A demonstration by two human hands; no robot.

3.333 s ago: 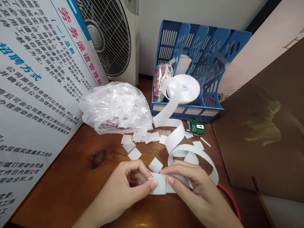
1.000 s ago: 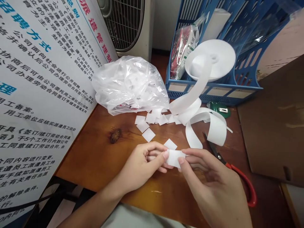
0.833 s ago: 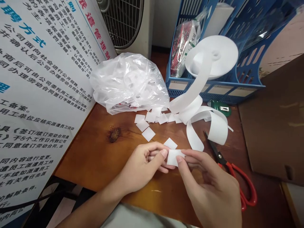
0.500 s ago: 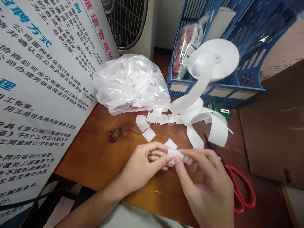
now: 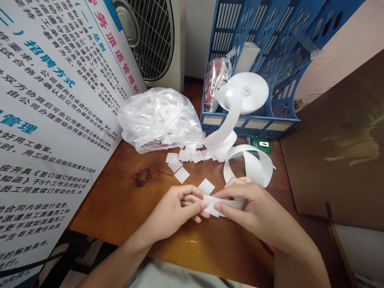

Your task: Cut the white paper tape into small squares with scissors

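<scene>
Matching white square (image 5: 210, 205) to white strip (image 5: 232, 204), lower centre, I judge | left hand (image 5: 172, 212): pinching square | right hand (image 5: 255, 204): pinching strip at overlap | next, I'd say: edges held flush

A white square (image 5: 211, 203) overlaps a white strip (image 5: 234, 203).

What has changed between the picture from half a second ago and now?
The right hand has taken hold of the strip and brought it left and nearer the person, to the square, which the left hand still pinches. The right forearm now covers most of the scissors. The camera's view has shifted. The bag, roll, tape measure and loose squares lie as before.
</scene>
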